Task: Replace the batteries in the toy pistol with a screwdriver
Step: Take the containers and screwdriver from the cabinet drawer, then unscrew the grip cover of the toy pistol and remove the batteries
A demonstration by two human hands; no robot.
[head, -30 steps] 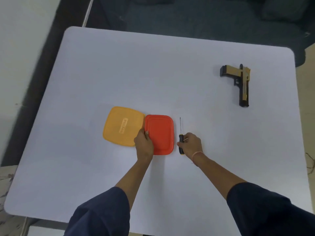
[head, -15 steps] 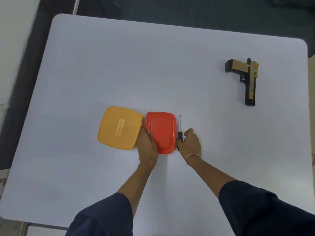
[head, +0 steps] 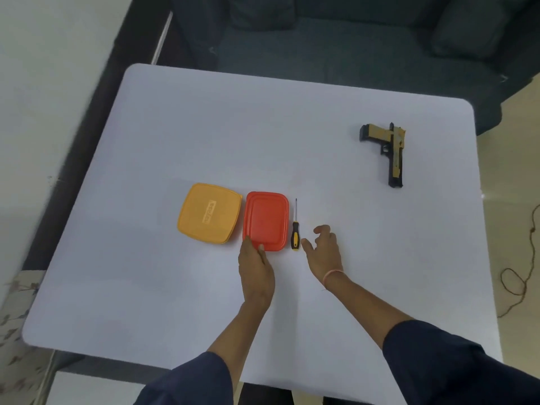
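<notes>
Our left hand [head: 257, 270] seemingly steadies the red box [head: 267, 217] with straight fingers while our right hand [head: 324, 247], loosely open and empty, hovers beside the screwdriver [head: 295, 232].

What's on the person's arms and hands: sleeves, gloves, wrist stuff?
Dark navy long sleeves on both arms, the left sleeve and right sleeve, ending partway up the forearms. Both the left hand and right hand are bare, no gloves. A thin pinkish band circles the right wrist. No watch or ring visible.
</notes>
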